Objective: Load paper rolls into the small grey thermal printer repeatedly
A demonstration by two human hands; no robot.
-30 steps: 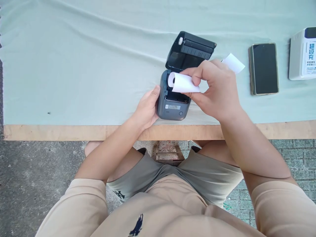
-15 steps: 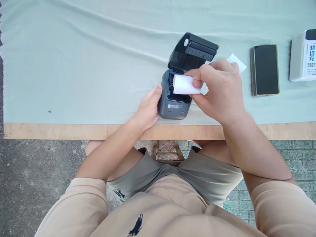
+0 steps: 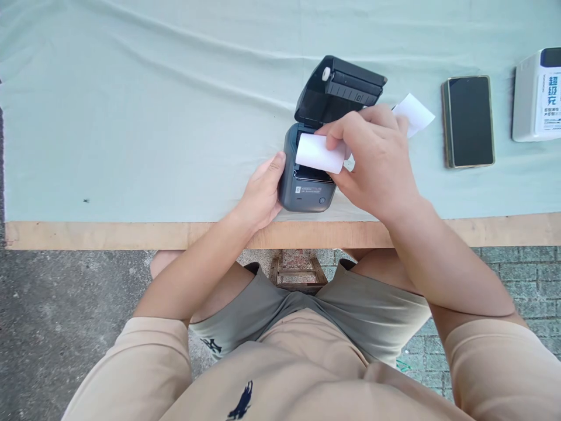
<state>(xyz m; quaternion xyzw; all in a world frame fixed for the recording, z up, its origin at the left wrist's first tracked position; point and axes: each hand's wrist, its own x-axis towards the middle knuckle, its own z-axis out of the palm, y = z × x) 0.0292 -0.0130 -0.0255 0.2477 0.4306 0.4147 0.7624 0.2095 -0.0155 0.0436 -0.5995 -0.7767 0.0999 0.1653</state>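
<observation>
A dark grey portable label printer (image 3: pixel 309 196) lies near the table's front edge, its black lid (image 3: pixel 339 88) swung up and back. My left hand (image 3: pixel 264 190) grips the printer's left side, thumb along the edge and the other fingers mostly hidden beneath. Between the thumb and fingers of my right hand (image 3: pixel 372 161) is a white paper roll (image 3: pixel 319 153). The roll is over the printer's open compartment, partly inside its outline; how deep it sits I cannot tell. My right hand hides the printer's right side.
A small white paper piece (image 3: pixel 415 114) lies behind my right hand. Farther right are a phone (image 3: pixel 471 121) with a dark screen and a white box-shaped device (image 3: pixel 528 99) with blue lettering. A pale green cloth (image 3: pixel 153 128) covers the table, whose wooden edge (image 3: pixel 109 235) faces me.
My right hand has shifted left with the paper roll, bringing it farther over the compartment. More of the loose paper piece shows behind the hand. My left hand still holds the printer.
</observation>
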